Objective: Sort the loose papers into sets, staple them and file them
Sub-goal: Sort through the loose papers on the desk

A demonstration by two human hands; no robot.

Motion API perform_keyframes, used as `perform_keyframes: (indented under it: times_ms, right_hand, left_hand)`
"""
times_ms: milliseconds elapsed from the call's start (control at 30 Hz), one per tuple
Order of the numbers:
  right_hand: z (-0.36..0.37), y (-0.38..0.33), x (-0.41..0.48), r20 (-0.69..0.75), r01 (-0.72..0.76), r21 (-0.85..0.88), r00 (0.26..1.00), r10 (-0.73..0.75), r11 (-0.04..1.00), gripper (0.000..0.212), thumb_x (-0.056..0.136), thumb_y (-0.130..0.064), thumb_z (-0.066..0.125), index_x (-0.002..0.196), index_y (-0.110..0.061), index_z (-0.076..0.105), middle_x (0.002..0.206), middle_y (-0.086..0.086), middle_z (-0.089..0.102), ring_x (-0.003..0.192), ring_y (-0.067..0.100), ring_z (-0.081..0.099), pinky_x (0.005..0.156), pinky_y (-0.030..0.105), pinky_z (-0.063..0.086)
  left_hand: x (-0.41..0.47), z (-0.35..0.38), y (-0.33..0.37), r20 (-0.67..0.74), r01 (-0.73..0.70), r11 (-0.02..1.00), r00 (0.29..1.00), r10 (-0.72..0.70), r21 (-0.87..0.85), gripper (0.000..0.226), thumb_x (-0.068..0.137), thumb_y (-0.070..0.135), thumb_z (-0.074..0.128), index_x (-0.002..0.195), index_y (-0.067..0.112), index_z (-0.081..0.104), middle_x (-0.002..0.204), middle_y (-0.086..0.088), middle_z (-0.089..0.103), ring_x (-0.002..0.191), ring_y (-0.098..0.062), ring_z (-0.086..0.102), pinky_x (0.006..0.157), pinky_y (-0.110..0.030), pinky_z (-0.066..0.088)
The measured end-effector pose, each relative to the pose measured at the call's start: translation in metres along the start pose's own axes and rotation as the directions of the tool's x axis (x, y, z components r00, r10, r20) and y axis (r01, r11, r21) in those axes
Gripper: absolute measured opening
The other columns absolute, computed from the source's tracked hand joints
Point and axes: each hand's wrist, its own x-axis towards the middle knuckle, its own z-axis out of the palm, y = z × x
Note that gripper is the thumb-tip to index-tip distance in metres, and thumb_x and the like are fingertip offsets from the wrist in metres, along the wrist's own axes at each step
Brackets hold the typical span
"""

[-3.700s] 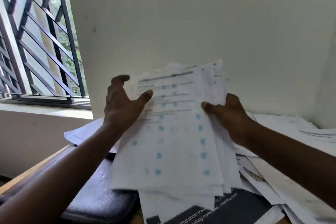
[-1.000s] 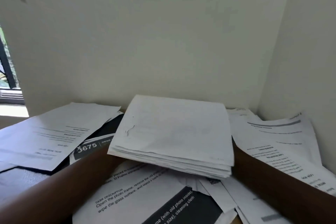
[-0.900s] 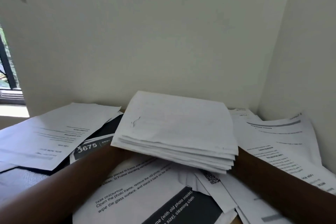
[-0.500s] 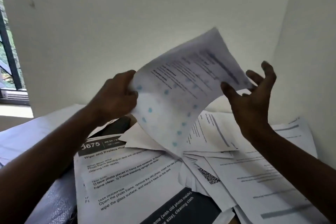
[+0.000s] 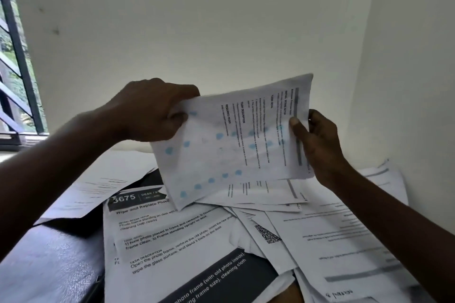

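Nearest you lies the 3675 sheet (image 5: 172,241), printed side up on top of the heap. Left of it shows a dark glossy cover (image 5: 49,261), possibly the file; I cannot tell. Right of it the QR-code sheet (image 5: 267,233) and other loose papers (image 5: 344,241) overlap at all angles, unsorted. Just beyond the 3675 sheet you hold a thin sheaf with blue dots (image 5: 236,140) raised off the heap, its lower corner over that sheet's header. Your left hand (image 5: 152,110) pinches its left edge with curled fingers. Your right hand (image 5: 317,145) pinches its right edge, thumb in front, fingers behind. Far beyond the 3675 sheet stands the wall (image 5: 221,19), with a barred window (image 5: 17,76) off to the left. You look early in the sorting. No stapled set, stapler or filed paper is in view, so nearly everything remains.
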Motion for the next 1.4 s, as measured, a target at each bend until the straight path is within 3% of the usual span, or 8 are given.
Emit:
perform_keyframes:
  times_ms: [133,300,500,600,1033,1133,1267,1400]
  right_hand:
    - [0.005,0.021,-0.005,-0.095,0.007,0.043,0.995,-0.003,0.999,0.011,0.105,-0.022,0.058,0.108,-0.031,0.062,0.118,-0.001,0.072,0.11,0.02,0.069,0.099,0.051,0.056]
    - [0.004,0.023,-0.006,-0.171,0.033,0.085,0.985,-0.018,0.996,0.009,0.107,-0.021,0.053,0.112,-0.027,0.056,0.121,0.002,0.067,0.114,0.021,0.065,0.103,0.053,0.053]
    - [0.009,0.019,-0.009,-0.242,0.073,0.088,0.969,-0.05,0.993,0.01,0.108,-0.016,0.044,0.115,-0.019,0.051,0.107,-0.012,0.063,0.099,0.001,0.062,0.095,0.03,0.053]
    - [0.019,0.038,-0.03,-0.268,-0.029,0.035,0.963,0.037,0.999,0.017,0.109,-0.014,0.041,0.125,-0.008,0.046,0.095,-0.016,0.058,0.074,-0.018,0.055,0.074,0.018,0.043]
    - [0.027,0.05,-0.044,-0.274,-0.086,-0.134,0.961,0.047,0.987,0.031,0.107,-0.011,0.043,0.137,-0.018,0.045,0.084,-0.012,0.056,0.076,0.023,0.056,0.079,0.034,0.041]
    - [0.03,0.059,-0.037,-0.315,-0.068,-0.155,0.949,0.016,0.986,0.027,0.1,-0.005,0.046,0.117,-0.016,0.063,0.091,-0.001,0.061,0.091,0.02,0.054,0.082,0.036,0.041]
    - [0.025,0.069,-0.046,-0.193,-0.012,-0.111,0.981,-0.01,0.994,0.017,0.093,-0.009,0.054,0.11,-0.005,0.056,0.098,0.005,0.061,0.097,0.006,0.06,0.093,0.026,0.046]
    - [0.022,0.058,-0.043,-0.165,0.109,-0.134,0.978,-0.131,0.985,0.021,0.09,-0.012,0.054,0.105,0.002,0.051,0.088,-0.005,0.053,0.083,0.0,0.054,0.083,0.011,0.042]
  left_hand:
    - [-0.025,0.047,0.012,-0.382,0.253,0.865,0.818,-0.43,-0.434,0.053,0.084,0.041,0.072,0.13,0.032,0.048,0.119,0.011,0.067,0.107,-0.027,0.065,0.09,-0.047,0.051]
    - [-0.025,0.09,0.025,0.184,0.358,0.081,0.647,-0.739,-0.93,0.057,0.092,0.004,0.073,0.14,0.019,0.047,0.123,-0.005,0.067,0.097,-0.015,0.068,0.071,-0.025,0.056]
    - [-0.015,0.104,0.038,0.214,0.252,-0.063,0.638,-0.74,-0.966,0.038,0.094,-0.007,0.052,0.096,0.025,0.072,0.09,0.008,0.076,0.079,-0.015,0.07,0.068,-0.035,0.061]
    - [-0.029,0.133,0.049,0.188,0.323,0.04,0.642,-0.743,-0.946,0.035,0.092,-0.011,0.048,0.096,0.019,0.067,0.091,0.009,0.072,0.088,-0.015,0.062,0.074,-0.027,0.053]
    - [-0.037,0.146,0.044,0.092,0.345,0.16,0.61,-0.787,-0.925,0.02,0.097,-0.001,0.05,0.105,0.011,0.064,0.095,-0.004,0.067,0.091,-0.023,0.058,0.079,-0.033,0.047]
    - [-0.04,0.137,0.048,0.186,0.288,0.025,0.681,-0.708,-0.957,0.012,0.097,0.015,0.058,0.103,0.026,0.06,0.12,-0.004,0.061,0.11,-0.02,0.057,0.109,-0.04,0.046]
    - [-0.054,0.138,0.053,0.482,0.503,-0.155,0.626,-0.613,-0.85,0.026,0.109,0.008,0.048,0.132,0.011,0.058,0.124,-0.004,0.054,0.122,-0.022,0.053,0.095,-0.038,0.046]
    - [-0.049,0.138,0.048,0.36,0.378,-0.15,0.58,-0.731,-0.913,0.03,0.096,0.01,0.066,0.125,0.003,0.065,0.125,-0.015,0.065,0.116,-0.032,0.06,0.105,-0.055,0.048]
